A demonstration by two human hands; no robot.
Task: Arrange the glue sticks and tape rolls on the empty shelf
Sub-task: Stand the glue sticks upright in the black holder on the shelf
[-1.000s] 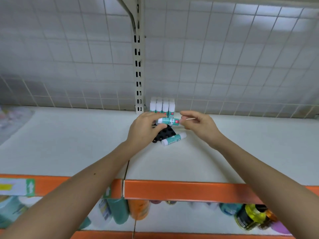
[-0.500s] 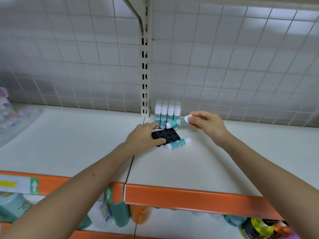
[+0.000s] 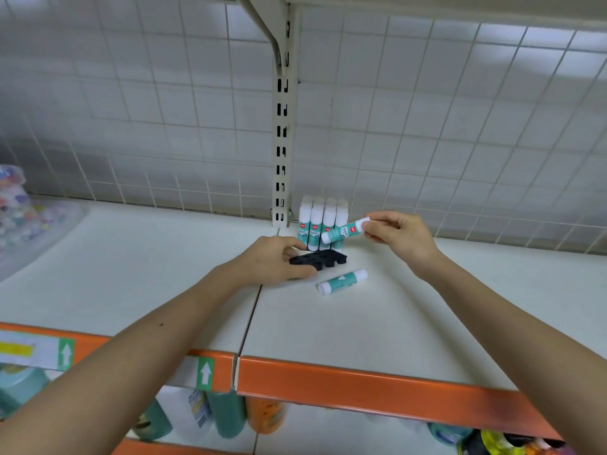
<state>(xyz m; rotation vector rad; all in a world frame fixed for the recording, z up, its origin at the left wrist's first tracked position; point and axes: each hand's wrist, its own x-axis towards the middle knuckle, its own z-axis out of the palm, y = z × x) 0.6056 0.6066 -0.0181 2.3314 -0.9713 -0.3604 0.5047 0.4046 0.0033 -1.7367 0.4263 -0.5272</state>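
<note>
Several white-and-teal glue sticks (image 3: 320, 224) stand upright in a row at the back of the white shelf (image 3: 164, 274), beside the slotted upright. My right hand (image 3: 399, 239) pinches another glue stick (image 3: 345, 232) by its cap end, holding it tilted just in front of that row. A black holed tray (image 3: 317, 259) lies in front of the row, and my left hand (image 3: 274, 264) grips its left end. One more glue stick (image 3: 341, 282) lies on its side on the shelf, just right of the tray. No tape rolls are in sight.
A slotted metal upright (image 3: 281, 142) and wire grid back panel close off the rear. The shelf's orange front edge (image 3: 361, 380) runs across the bottom. Bottles (image 3: 226, 415) fill the shelf below. A clear bag of colourful items (image 3: 19, 218) lies at far left.
My right hand took the glue stick from between both hands and carried it right, up to the standing row. My left hand dropped onto the black tray and gripped it.
</note>
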